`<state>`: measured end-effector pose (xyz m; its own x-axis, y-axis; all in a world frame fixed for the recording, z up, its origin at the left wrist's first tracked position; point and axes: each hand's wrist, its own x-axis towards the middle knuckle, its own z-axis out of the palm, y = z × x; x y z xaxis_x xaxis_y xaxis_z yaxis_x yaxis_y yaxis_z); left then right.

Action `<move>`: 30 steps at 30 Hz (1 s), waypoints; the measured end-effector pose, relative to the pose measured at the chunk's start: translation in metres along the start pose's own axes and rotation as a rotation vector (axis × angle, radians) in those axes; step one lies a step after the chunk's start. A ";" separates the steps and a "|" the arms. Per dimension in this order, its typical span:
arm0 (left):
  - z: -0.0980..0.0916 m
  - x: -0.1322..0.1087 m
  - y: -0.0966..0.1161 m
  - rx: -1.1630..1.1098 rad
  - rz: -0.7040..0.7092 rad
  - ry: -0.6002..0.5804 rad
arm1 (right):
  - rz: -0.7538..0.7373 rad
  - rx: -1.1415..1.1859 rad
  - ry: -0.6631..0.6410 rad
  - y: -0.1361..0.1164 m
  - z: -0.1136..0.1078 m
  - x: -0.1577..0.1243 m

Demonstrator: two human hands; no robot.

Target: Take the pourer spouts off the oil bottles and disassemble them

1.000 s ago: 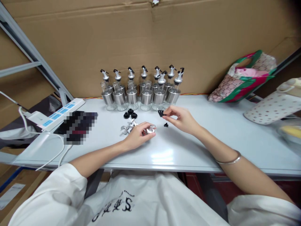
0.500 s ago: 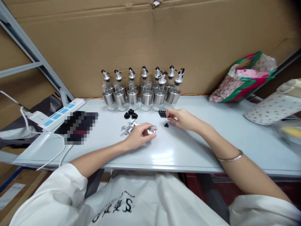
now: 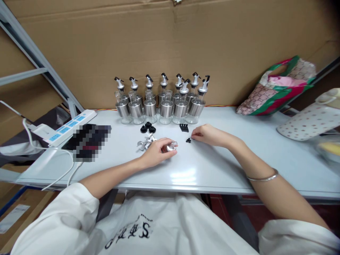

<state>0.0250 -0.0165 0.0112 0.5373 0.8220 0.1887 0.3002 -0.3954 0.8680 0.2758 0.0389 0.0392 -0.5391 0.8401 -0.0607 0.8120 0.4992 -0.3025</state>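
Observation:
My left hand (image 3: 156, 153) rests on the white table (image 3: 186, 166), its fingers closed round a small silver pourer cap (image 3: 170, 146). My right hand (image 3: 208, 135) lies on the table with fingertips pinched beside a tiny black part (image 3: 188, 140). A small black comb-like piece (image 3: 183, 127) lies just behind that part, apart from my fingers. More silver pourer parts (image 3: 145, 143) sit to the left of my left hand, and black rubber stoppers (image 3: 147, 128) lie behind them.
Several glass-and-steel oil bottles with pourer tops (image 3: 162, 102) stand in rows at the back against a cardboard wall. A white power strip (image 3: 66, 126) and a blurred dark object (image 3: 89, 141) lie at left. A colourful bag (image 3: 276, 86) and a dotted white item (image 3: 308, 120) are at right.
My right hand put the black comb-like piece down by the bottles and dropped to the table beside the tiny black part. My left hand has kept still on the silver cap.

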 end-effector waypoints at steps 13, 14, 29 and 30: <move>0.000 0.000 0.001 -0.006 -0.023 -0.016 | -0.016 0.109 0.006 -0.001 0.000 0.001; 0.000 0.000 0.000 -0.004 -0.023 -0.016 | 0.002 0.100 0.005 -0.001 0.000 0.001; 0.000 0.000 0.002 -0.008 -0.035 -0.023 | -0.023 0.160 0.002 -0.003 0.006 0.003; 0.000 0.000 0.002 -0.009 -0.032 -0.025 | -0.013 0.166 0.009 -0.003 0.007 0.003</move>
<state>0.0253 -0.0173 0.0128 0.5469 0.8237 0.1498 0.3106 -0.3657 0.8774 0.2699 0.0382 0.0338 -0.5470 0.8358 -0.0474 0.7561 0.4689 -0.4565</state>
